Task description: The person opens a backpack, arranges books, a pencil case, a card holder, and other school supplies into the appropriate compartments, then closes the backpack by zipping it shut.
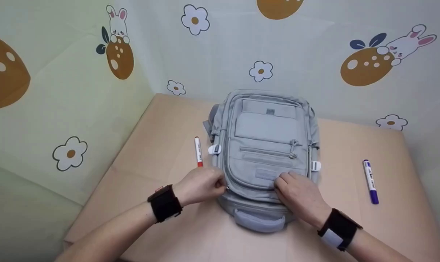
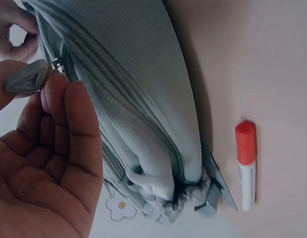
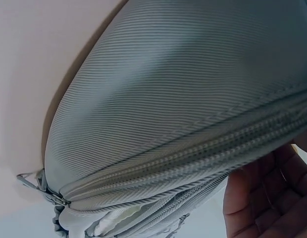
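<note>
A grey backpack [image 1: 265,127] lies on its back on the table, its padded top handle [image 1: 260,222] toward me. My left hand [image 1: 203,183] is at its left edge, and in the left wrist view it pinches a grey zipper pull [image 2: 27,79] between thumb and fingers. The slider [image 2: 58,64] sits on the zip at the rim of the front compartment. My right hand [image 1: 300,196] grips the compartment's near edge beside the label patch [image 1: 266,174]. From the right wrist, its curled fingers [image 3: 237,198] show by the fabric edge, partly hidden behind the bag.
A red-capped marker [image 1: 198,151] lies left of the backpack, close to my left hand. Further right on the table [image 1: 351,225] is a purple marker [image 1: 371,182]. Patterned cloth walls [image 1: 220,54] rise behind and at the left.
</note>
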A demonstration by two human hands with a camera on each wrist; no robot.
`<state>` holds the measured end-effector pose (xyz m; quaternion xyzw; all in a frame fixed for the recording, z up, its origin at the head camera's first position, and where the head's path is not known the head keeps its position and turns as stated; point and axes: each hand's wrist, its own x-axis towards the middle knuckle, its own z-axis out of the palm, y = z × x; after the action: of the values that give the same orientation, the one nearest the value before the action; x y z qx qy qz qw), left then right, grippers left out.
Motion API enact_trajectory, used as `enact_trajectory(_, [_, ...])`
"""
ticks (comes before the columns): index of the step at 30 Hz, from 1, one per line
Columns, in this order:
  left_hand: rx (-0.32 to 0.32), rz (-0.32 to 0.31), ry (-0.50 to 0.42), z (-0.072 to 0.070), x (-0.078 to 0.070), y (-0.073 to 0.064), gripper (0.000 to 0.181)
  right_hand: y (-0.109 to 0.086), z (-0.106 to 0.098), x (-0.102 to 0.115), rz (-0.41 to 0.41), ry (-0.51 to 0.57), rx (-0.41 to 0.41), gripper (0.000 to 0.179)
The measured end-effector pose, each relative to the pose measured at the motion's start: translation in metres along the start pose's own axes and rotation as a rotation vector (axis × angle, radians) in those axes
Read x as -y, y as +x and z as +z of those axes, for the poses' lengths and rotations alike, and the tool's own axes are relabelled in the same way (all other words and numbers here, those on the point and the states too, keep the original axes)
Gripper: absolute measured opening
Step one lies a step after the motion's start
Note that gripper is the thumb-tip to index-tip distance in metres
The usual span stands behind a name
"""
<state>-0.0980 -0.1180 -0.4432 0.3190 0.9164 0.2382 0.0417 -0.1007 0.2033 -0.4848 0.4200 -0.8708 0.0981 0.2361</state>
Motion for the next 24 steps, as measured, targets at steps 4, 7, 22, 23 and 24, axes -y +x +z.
enact_trajectory(4, [0.012, 0.029, 0.006, 0.006, -0.006, 0.000, 0.010, -0.002, -0.001, -0.001, 0.011, 0.027, 0.014, 0.011])
enact_trajectory(7, [0.004, 0.022, -0.002, 0.007, -0.007, -0.001, 0.010, -0.004, -0.004, -0.001, 0.021, 0.062, 0.017, 0.013])
enact_trajectory(22, [-0.012, -0.011, -0.018, 0.000, -0.007, -0.004, 0.009, -0.039, -0.036, -0.017, 0.013, 0.168, 0.023, 0.018])
enact_trajectory(23, [-0.015, -0.008, -0.019, 0.000, -0.007, -0.004, 0.009, -0.042, -0.035, -0.018, 0.011, 0.174, 0.022, 0.019])
enact_trajectory(24, [-0.017, -0.006, -0.022, 0.000, -0.007, -0.004, 0.008, -0.044, -0.034, -0.019, 0.014, 0.179, 0.024, 0.019])
